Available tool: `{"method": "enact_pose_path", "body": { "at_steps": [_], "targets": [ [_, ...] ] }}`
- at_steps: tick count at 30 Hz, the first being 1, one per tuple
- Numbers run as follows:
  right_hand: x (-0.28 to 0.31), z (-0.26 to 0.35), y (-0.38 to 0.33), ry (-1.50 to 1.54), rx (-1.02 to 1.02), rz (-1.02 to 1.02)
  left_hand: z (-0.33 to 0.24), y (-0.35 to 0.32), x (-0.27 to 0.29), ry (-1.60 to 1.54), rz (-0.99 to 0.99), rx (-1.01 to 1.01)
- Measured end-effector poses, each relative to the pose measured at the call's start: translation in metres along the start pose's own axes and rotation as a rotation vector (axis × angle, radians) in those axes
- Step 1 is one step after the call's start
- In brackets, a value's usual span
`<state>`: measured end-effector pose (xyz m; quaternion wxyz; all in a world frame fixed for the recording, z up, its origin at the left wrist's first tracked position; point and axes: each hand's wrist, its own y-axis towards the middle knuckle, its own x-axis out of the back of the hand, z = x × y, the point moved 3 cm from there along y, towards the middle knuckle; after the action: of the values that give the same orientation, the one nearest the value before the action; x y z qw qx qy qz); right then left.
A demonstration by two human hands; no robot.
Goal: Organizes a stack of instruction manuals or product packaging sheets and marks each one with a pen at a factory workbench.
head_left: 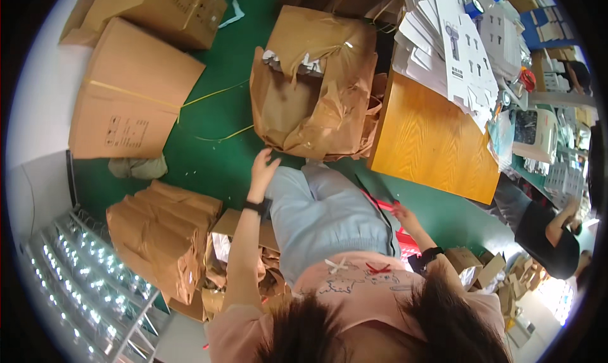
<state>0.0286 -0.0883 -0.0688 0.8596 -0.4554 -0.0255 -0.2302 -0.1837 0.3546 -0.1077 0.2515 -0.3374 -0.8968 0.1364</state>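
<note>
My left hand (261, 173) is open, its fingers apart, just below the near edge of a large package wrapped in brown paper (345, 110). The paper is torn open at the top, and white pieces (310, 65) show in the gap. Whether my fingertips touch the paper I cannot tell. On the other side of my legs, my right hand (408, 217) is closed, with its fingers curled beside a thin red edge (382, 204). What it grips, if anything, is too small to make out. A red plastic item with openings (407, 243) sits below that hand, partly hidden by my body.
A wooden table (437, 144) stacked with printed white card sheets (437, 46) stands at the right. Cartons (130, 100) and a paper-wrapped bundle (164, 230) line the left, with yellow strapping (218, 92) loose on the green floor. Another person (538, 227) is at the far right.
</note>
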Motion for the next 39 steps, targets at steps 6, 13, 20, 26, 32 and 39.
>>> {"method": "enact_pose_path", "body": {
  "at_steps": [6,13,20,26,32,39],
  "targets": [
    [-0.049,0.109,-0.016,0.192,0.017,0.030,0.058,0.174,-0.129,-0.172,0.226,0.018],
    [-0.112,0.133,-0.018,-0.425,-0.155,0.077,0.027,0.205,-0.225,-0.480,0.846,0.089],
    [-0.145,0.276,0.096,-0.456,0.277,-0.080,-0.040,0.152,-0.191,-0.588,0.683,0.015],
    [-0.103,0.319,0.138,-0.560,0.438,-0.471,0.016,0.176,-0.186,-1.165,0.650,0.375],
    [-0.148,0.295,0.164,-0.316,0.357,-0.453,0.038,0.226,-0.146,-0.905,0.195,0.543],
    [-0.228,0.296,0.173,-0.172,0.461,-0.297,0.049,0.378,-0.079,-0.992,-0.285,0.317]
  ]
}}
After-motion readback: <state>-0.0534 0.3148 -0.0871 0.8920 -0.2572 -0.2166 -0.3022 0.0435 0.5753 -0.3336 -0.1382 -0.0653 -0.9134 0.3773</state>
